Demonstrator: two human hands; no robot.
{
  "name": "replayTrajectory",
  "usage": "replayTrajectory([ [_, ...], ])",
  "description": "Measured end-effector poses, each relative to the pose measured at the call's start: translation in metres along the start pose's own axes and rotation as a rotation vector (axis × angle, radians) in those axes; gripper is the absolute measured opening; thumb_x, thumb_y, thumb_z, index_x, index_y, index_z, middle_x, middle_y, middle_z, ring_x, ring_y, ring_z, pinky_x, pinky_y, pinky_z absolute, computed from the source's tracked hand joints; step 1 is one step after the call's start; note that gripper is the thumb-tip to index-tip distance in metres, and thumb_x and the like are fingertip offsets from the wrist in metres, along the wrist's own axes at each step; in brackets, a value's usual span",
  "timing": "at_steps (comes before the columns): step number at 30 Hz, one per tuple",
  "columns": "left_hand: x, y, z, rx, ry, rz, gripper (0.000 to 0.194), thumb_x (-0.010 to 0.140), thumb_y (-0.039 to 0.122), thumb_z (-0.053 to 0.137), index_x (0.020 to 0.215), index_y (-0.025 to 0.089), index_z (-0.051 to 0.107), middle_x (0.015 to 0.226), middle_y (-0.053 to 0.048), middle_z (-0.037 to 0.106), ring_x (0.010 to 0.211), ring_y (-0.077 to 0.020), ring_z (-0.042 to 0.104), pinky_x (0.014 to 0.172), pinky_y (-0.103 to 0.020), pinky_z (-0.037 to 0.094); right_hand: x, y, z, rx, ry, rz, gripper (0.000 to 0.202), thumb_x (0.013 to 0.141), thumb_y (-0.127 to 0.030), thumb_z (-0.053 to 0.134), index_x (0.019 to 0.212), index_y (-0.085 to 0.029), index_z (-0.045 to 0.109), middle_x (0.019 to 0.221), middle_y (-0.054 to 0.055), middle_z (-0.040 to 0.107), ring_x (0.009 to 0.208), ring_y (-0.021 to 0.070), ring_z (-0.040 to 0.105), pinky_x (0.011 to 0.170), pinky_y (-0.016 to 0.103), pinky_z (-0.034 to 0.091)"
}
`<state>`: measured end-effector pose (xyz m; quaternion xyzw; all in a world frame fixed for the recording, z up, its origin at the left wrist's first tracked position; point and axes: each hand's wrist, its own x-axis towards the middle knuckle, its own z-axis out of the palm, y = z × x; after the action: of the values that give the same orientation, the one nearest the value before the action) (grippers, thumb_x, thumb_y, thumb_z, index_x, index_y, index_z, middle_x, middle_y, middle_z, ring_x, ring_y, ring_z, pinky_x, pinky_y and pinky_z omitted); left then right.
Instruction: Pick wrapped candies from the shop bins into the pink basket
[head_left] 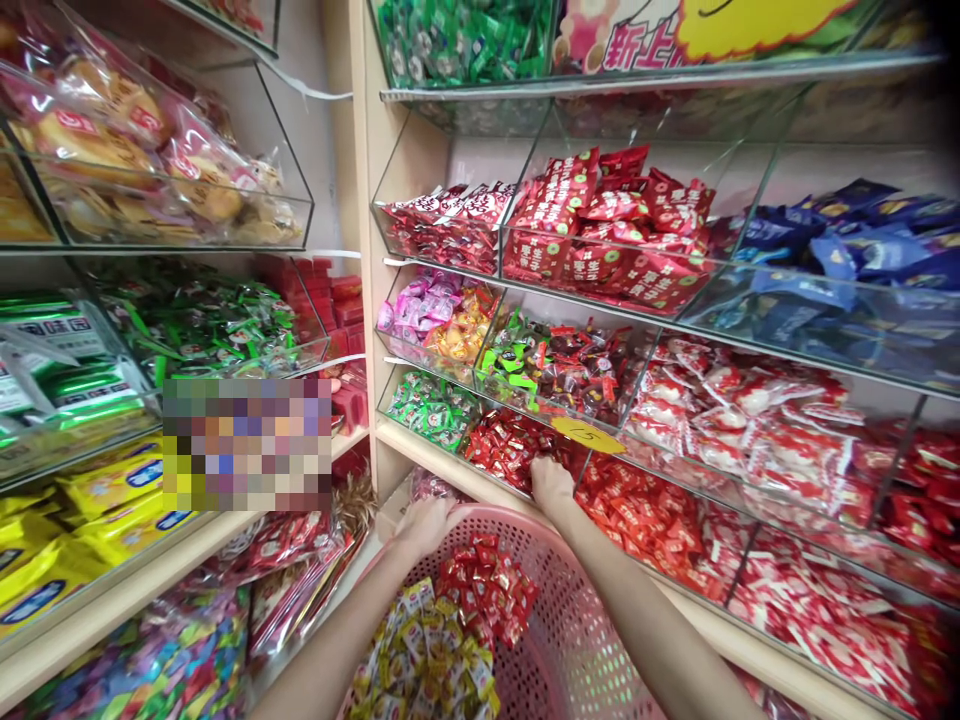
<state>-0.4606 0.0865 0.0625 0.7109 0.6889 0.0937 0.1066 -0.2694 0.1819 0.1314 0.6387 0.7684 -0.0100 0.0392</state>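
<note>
A pink perforated plastic basket (577,590) is in front of me, holding yellow-and-white wrapped candies (427,655) and a pile of red wrapped candies (491,585). My left hand (426,524) grips the far left part of its rim. Beyond the rim, my right hand (553,480) is curled at the front of a low shelf bin of red wrapped candies (506,448). The tips of its fingers are hidden, and whatever they hold does not show. A yellow price tag (588,434) marked 15 sits just above that hand.
Green-wrapped candies (429,410) lie left of the red bin, orange-red ones (645,515) to its right. Clear bins of red packets (615,220) and blue packets (855,240) rise above. Yellow packs (112,490) fill the left shelf; a bag of colourful candies (161,650) stands below.
</note>
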Motion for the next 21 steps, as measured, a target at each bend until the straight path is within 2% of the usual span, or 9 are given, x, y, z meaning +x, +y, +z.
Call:
replayTrajectory([
  [5,0.001,-0.001,0.001,-0.011,0.004,-0.012,0.067,0.083,0.063,0.011,0.088,0.02,0.062,0.087,-0.011,0.067,0.083,-0.0246,0.063,0.071,-0.033,0.045,-0.019,0.007,-0.013,-0.031,0.138,-0.004,0.027,0.085,-0.009,0.038,0.108,-0.009,0.053,0.097,0.019,0.062,0.091,0.0226,0.062,0.072,0.029,0.045],
  [8,0.001,-0.001,0.003,-0.025,-0.003,-0.034,0.066,0.083,0.064,0.013,0.089,0.019,0.062,0.086,-0.01,0.067,0.084,-0.0237,0.063,0.07,-0.031,0.044,-0.037,0.014,-0.012,0.13,0.174,-0.155,0.018,0.082,-0.023,0.049,0.097,-0.015,0.054,0.085,0.01,0.063,0.077,0.0184,0.062,0.063,0.024,0.042],
  [11,0.002,-0.001,0.005,-0.03,0.01,-0.02,0.066,0.083,0.063,0.013,0.088,0.019,0.062,0.085,-0.01,0.067,0.084,-0.0235,0.063,0.07,-0.031,0.044,-0.054,0.015,0.006,0.438,0.081,-0.401,0.013,0.077,-0.03,0.055,0.079,-0.018,0.051,0.069,0.0,0.059,0.063,0.012,0.055,0.055,0.02,0.036],
  [14,0.003,-0.001,0.006,-0.019,0.029,0.0,0.067,0.084,0.063,0.011,0.087,0.02,0.061,0.086,-0.01,0.067,0.084,-0.024,0.063,0.07,-0.032,0.044,-0.067,0.01,0.035,0.559,0.026,-0.493,0.013,0.075,-0.028,0.056,0.074,-0.019,0.047,0.063,-0.004,0.055,0.058,0.01,0.049,0.053,0.019,0.032],
  [17,0.002,-0.002,0.006,-0.017,0.02,-0.015,0.068,0.083,0.064,0.01,0.088,0.02,0.061,0.085,-0.01,0.067,0.082,-0.0236,0.063,0.071,-0.032,0.045,-0.076,0.006,0.057,0.458,0.026,-0.491,0.008,0.076,-0.023,0.053,0.079,-0.019,0.048,0.072,-0.002,0.058,0.065,0.0125,0.052,0.056,0.021,0.032],
  [21,0.002,-0.003,0.005,-0.022,-0.005,-0.034,0.069,0.083,0.065,0.01,0.09,0.019,0.062,0.087,-0.011,0.067,0.084,-0.0233,0.063,0.073,-0.032,0.044,-0.085,0.002,0.063,0.247,0.014,-0.469,0.012,0.08,-0.019,0.048,0.092,-0.018,0.049,0.096,0.006,0.061,0.086,0.0186,0.057,0.066,0.024,0.036],
])
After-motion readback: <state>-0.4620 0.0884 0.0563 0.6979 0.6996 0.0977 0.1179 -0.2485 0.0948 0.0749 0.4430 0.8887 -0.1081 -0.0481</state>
